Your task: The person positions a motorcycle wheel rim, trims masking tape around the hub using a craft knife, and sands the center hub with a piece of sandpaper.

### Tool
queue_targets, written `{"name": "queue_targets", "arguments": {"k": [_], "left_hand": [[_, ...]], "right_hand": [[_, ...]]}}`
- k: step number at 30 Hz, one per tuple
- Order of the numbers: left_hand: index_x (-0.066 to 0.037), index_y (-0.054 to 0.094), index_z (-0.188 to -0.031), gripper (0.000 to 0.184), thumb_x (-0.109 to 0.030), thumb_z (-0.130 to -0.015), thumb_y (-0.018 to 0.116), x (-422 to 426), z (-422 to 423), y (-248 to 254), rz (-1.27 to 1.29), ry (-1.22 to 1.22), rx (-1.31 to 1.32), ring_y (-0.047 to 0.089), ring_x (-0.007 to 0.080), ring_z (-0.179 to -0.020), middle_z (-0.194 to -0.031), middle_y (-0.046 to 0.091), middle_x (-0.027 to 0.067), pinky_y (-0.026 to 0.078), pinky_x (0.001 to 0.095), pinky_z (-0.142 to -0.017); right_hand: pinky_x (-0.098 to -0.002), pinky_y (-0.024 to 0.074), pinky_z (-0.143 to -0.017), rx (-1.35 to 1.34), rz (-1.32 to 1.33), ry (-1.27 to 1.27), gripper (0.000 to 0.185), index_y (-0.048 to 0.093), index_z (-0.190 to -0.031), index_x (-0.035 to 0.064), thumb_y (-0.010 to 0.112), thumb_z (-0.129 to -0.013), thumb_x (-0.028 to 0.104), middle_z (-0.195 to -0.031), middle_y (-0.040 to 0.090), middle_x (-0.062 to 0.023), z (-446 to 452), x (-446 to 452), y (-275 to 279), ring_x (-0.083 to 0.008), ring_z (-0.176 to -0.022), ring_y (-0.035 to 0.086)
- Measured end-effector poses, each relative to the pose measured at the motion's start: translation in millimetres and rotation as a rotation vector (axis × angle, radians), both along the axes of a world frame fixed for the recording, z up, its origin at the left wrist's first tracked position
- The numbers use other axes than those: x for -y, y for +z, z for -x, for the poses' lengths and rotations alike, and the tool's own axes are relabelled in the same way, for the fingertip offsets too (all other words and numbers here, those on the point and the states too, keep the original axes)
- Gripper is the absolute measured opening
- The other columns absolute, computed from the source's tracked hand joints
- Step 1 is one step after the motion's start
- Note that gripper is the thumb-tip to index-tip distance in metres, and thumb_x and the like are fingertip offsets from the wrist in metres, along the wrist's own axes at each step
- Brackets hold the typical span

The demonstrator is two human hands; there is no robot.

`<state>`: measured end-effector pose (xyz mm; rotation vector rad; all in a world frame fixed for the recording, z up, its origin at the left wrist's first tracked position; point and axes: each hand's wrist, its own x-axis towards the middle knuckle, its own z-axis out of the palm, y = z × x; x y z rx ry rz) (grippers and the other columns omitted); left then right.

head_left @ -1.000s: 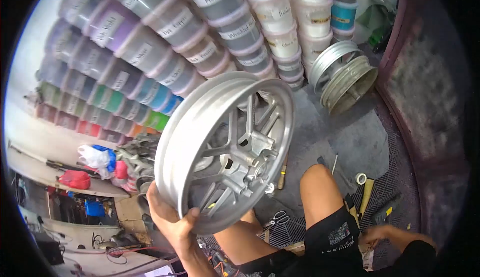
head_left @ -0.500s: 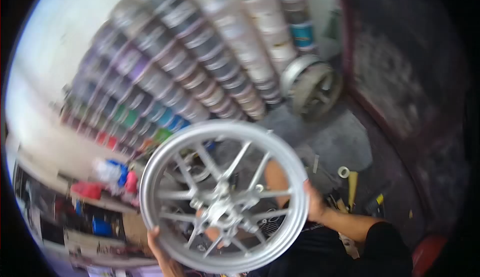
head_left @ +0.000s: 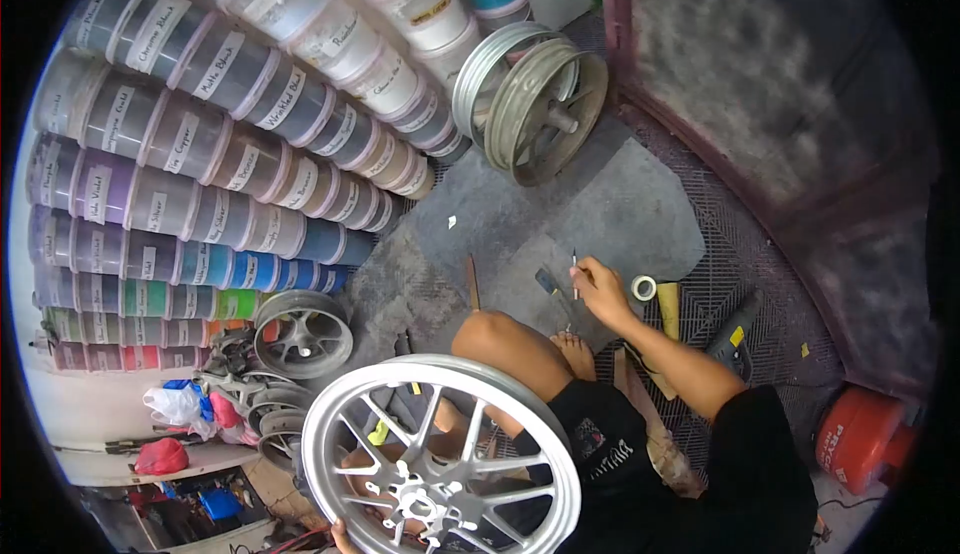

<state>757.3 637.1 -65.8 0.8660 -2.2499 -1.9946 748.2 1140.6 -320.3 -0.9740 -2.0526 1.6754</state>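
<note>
A silver spoked wheel rim [head_left: 560, 434] is held tilted over my lap. At its lower left edge, the fingers of my left hand [head_left: 343, 537] wrap the rim; the rest of that hand is out of frame. My right hand [head_left: 603, 294] is out over the grey mat [head_left: 640, 204], closed on a thin pen-like tool [head_left: 575, 279]. Beside that hand a small dark flat piece [head_left: 547, 281] lies on the mat. To its right are a white tape roll [head_left: 643, 288] and a yellow-handled tool [head_left: 669, 312].
Stacked labelled tubs [head_left: 210, 154] line the wall at left. Two rims [head_left: 530, 134] stand at the mat's back edge, and more rims [head_left: 303, 334] are at left. A red gas cylinder [head_left: 862, 439] stands at right. A dark panel [head_left: 740, 84] rises at upper right.
My right hand has let go of the wheel's right side and moved out over the mat, now holding the thin tool. The wheel sits lower, and the view has swung right.
</note>
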Motion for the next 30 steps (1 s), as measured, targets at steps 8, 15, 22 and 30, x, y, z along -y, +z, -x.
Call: {"name": "queue_targets", "arguments": {"k": [8,15,22,30], "left_hand": [[-0.001,0.057,-0.124,0.066,-0.052,-0.084,0.064,-21,20,-4,0.091,0.015,0.058,0.063,0.0251,-0.087,-0.105,0.063,0.0133,0.053,0.0355,-0.076],[0.000,0.056,-0.125,0.066,-0.052,-0.084,0.064,-51,49,-16,0.147,-0.074,0.103,0.063,0.0252,-0.088,-0.106,0.064,0.0133,0.053,0.0356,-0.076],[0.000,0.056,-0.125,0.065,-0.051,-0.085,0.063,-67,68,-31,0.139,-0.183,0.103,0.063,0.0252,-0.089,-0.106,0.064,0.0134,0.054,0.0358,-0.077],[0.000,0.056,-0.126,0.065,-0.051,-0.086,0.062,-77,76,-41,0.124,-0.285,0.071,0.063,0.0253,-0.090,-0.107,0.064,0.0136,0.054,0.0359,-0.077]], "right_hand": [[-0.0498,0.0537,-0.089,0.757,-0.187,0.206,0.035,0.072,-0.104,0.0050,0.065,-0.091,0.037,-0.102,0.072,-0.0216,80,41,-206,-0.0404,-0.102,0.068],[-0.0477,0.0563,-0.079,0.651,-0.156,0.119,0.023,0.068,-0.102,0.0042,0.062,-0.090,0.022,-0.094,0.072,-0.0194,94,50,-241,-0.0370,-0.088,0.071],[-0.0268,0.0456,-0.047,-0.002,0.180,-0.225,0.018,0.057,-0.089,0.0064,0.065,-0.097,0.021,-0.068,0.057,-0.0001,-54,10,-190,-0.0088,-0.054,0.053],[-0.0250,0.0466,-0.049,-0.008,0.346,-0.565,0.008,0.053,-0.095,0.0087,0.056,-0.101,0.014,-0.077,0.055,-0.0007,-212,-60,-197,-0.0076,-0.060,0.053]]}}
